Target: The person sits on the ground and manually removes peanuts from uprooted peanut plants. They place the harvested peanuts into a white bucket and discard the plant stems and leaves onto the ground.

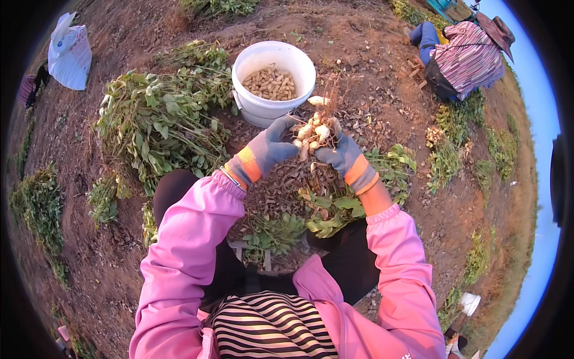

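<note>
Both of my hands wear grey work gloves with orange cuffs. My right hand [344,156] grips an uprooted peanut plant below its roots, and its leaves [334,208] hang down between my knees. A cluster of pale peanut pods [316,131] with thin brown roots [332,96] sits between my two hands. My left hand [271,146] has its thumb and fingers around the left side of that cluster; some fingertips are hidden behind the pods. Just beyond, a white plastic bucket [262,112] stands upright on the soil with loose peanuts [271,83] inside.
A large heap of peanut plants [157,121] lies left of the bucket. More plants [446,157] lie to the right. A person in a striped top [468,56] sits at the upper right. A white sack [69,54] stands at the far left, another white bucket [470,304] at the lower right.
</note>
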`<state>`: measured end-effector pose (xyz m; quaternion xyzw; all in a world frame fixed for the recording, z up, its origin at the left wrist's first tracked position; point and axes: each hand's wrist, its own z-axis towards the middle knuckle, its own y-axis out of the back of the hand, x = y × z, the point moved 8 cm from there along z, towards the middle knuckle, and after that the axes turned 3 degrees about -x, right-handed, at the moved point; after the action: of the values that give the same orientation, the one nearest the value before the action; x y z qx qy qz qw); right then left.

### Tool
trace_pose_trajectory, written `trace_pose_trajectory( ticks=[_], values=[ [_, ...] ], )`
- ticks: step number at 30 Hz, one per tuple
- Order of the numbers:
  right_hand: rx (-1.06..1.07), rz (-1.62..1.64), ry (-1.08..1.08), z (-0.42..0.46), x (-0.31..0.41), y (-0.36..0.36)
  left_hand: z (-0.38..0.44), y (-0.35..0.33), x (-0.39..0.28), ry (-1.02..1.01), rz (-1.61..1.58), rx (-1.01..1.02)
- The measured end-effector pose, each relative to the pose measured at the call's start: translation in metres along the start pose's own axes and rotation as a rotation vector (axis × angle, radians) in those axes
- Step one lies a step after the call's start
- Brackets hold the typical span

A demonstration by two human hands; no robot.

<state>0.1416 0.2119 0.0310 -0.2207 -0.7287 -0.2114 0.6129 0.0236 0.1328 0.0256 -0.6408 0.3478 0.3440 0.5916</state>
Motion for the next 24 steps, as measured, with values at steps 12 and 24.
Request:
trace_pose_trajectory(
  ticks=[12, 24],
  values=[
    [0.112, -0.058, -0.053, -0.002, 0.008, -0.033, -0.005, -0.004, -0.004, -0.091, 0.690, -0.100],
    [0.069, -0.066, -0.187, -0.003, -0.019, -0.019, -0.009, -0.008, -0.009, -0.030, 0.955, 0.027]
  ],
)
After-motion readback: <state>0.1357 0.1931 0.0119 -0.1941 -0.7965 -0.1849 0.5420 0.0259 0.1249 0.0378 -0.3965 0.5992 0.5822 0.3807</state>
